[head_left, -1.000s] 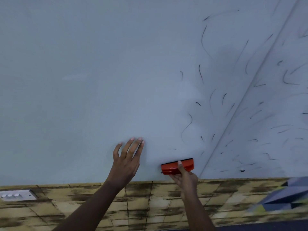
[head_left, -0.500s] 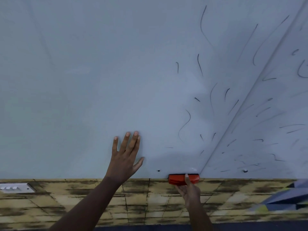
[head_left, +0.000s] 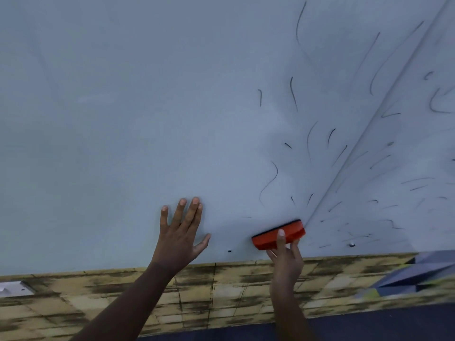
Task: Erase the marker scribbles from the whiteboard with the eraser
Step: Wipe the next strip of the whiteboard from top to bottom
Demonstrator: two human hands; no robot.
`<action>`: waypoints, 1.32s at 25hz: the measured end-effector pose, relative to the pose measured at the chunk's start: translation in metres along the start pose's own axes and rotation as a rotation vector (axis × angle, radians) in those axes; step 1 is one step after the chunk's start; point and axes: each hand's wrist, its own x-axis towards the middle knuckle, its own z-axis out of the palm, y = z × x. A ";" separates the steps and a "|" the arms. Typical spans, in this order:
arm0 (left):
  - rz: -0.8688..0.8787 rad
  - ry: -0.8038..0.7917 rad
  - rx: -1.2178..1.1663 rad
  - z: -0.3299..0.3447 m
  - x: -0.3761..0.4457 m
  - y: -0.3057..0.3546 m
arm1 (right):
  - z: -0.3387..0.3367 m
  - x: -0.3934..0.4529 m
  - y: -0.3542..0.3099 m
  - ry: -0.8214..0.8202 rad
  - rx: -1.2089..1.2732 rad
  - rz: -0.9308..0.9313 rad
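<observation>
A large pale whiteboard (head_left: pixel 123 119) fills most of the view. Thin black marker scribbles (head_left: pixel 269 180) are scattered over its right part, on both sides of a diagonal seam (head_left: pixel 364 139). My right hand (head_left: pixel 285 257) grips an orange eraser (head_left: pixel 268 237) with a black felt face, pressed against the board near its bottom edge, just left of the seam. My left hand (head_left: pixel 181 232) lies flat on the board with fingers spread, to the left of the eraser. The board's left part shows no marks.
Below the board runs a wall with a yellow-brown brick pattern (head_left: pixel 221 291). A white switch plate (head_left: pixel 13 289) sits at the lower left. A blue-grey patterned panel (head_left: pixel 418 274) is at the lower right. Two small screw heads (head_left: pixel 229 251) (head_left: pixel 351 244) sit near the board's bottom edge.
The eraser went down to the board's bottom edge, then came back up a little and tilted. My left hand stayed flat on the board in nearly the same place.
</observation>
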 end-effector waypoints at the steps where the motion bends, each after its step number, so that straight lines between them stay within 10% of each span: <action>1: -0.008 0.006 0.001 0.001 0.001 0.004 | 0.010 -0.011 -0.006 -0.014 -0.087 -0.109; 10: -0.022 0.005 0.022 0.012 -0.006 0.012 | 0.032 -0.049 0.030 -0.110 -0.964 -0.785; 19: 0.017 0.039 -0.011 0.006 -0.010 0.006 | 0.008 0.025 -0.059 0.234 -0.297 -0.280; 28: -0.069 0.281 -0.015 -0.038 0.049 0.026 | 0.022 -0.003 -0.023 -0.289 -1.037 -1.215; 33: -0.121 0.458 0.002 -0.078 0.129 0.003 | 0.016 0.026 -0.067 -0.262 -0.819 -1.229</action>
